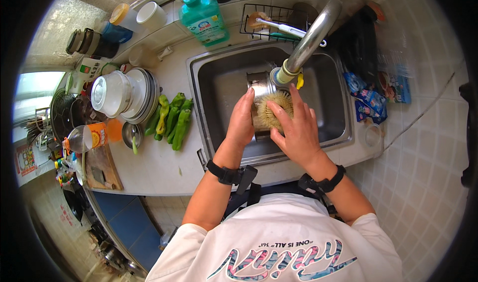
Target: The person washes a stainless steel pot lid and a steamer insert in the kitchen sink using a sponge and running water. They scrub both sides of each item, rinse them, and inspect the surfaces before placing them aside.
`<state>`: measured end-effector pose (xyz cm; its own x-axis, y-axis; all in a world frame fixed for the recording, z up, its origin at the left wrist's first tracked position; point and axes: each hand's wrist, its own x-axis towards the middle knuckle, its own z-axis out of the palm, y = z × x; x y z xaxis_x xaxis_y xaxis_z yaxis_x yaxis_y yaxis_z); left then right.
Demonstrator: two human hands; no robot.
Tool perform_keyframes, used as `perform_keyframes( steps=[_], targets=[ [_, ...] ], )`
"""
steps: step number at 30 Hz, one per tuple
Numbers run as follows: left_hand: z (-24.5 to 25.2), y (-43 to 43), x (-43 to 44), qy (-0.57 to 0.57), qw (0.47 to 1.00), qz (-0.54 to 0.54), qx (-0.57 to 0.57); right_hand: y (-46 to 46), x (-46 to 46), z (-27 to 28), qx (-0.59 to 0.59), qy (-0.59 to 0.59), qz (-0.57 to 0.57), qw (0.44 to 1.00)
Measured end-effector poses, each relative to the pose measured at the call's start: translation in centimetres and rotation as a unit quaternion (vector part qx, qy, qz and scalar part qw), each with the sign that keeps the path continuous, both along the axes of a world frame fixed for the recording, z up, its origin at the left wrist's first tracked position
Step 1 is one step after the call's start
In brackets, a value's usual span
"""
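Note:
Over the sink, my left hand (241, 121) grips the left side of a shiny metal cylindrical container (260, 81). It lies on its side, and part of it is hidden by the scrubber and my fingers. In my right hand (300, 134) is a round, pale bristled scrubber (274, 110), pressed against the container's surface. The fingers of that hand spread over the bristles. Just above both hands, the faucet (312, 39) ends in a pale nozzle with a yellow lever (300, 81). Underneath is the stainless steel sink basin (220, 80).
Green peppers (173, 117) lie left of the sink, beside stacked plates and bowls (140, 95). Behind stands a green pump bottle (204, 20), near a wire rack (274, 22) with brushes. Blue packets (368, 99) and a clear cup (371, 134) sit at the right. A cutting board (101, 166) is far left.

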<state>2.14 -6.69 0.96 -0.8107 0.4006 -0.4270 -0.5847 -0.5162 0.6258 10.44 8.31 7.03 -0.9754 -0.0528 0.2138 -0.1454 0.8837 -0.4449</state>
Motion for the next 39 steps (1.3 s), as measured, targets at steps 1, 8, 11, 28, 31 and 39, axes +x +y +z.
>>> perform_keyframes(
  steps=[1, 8, 11, 28, 31, 39],
  targets=[
    [0.1, 0.0, 0.0, -0.023, 1.0, 0.004, -0.006, 0.0, -0.4, -0.2, -0.003, -0.003, 0.015, 1.0],
    [-0.2, 0.0, 0.7, 0.027, 0.991, -0.041, -0.124, 0.4, -3.9, 0.6, 0.101, -0.063, 0.081, 0.99],
    [-0.5, -0.1, 0.7, 0.063, 0.982, -0.065, -0.164, 1.0, -5.1, 1.3, 0.065, -0.085, 0.016, 0.994],
    [-1.0, -1.3, -2.9, -0.097, 0.995, 0.014, 0.027, 7.5, 7.9, -1.5, 0.102, -0.087, -0.08, 0.988],
    [-1.1, -1.6, -3.2, -0.056, 0.998, -0.023, 0.012, 11.6, 13.4, -4.2, 0.143, -0.087, -0.17, 0.971],
    [0.5, -1.8, -2.7, -0.024, 1.0, -0.012, 0.015, 15.8, 21.0, -9.3, 0.06, -0.101, -0.266, 0.957]
  ],
)
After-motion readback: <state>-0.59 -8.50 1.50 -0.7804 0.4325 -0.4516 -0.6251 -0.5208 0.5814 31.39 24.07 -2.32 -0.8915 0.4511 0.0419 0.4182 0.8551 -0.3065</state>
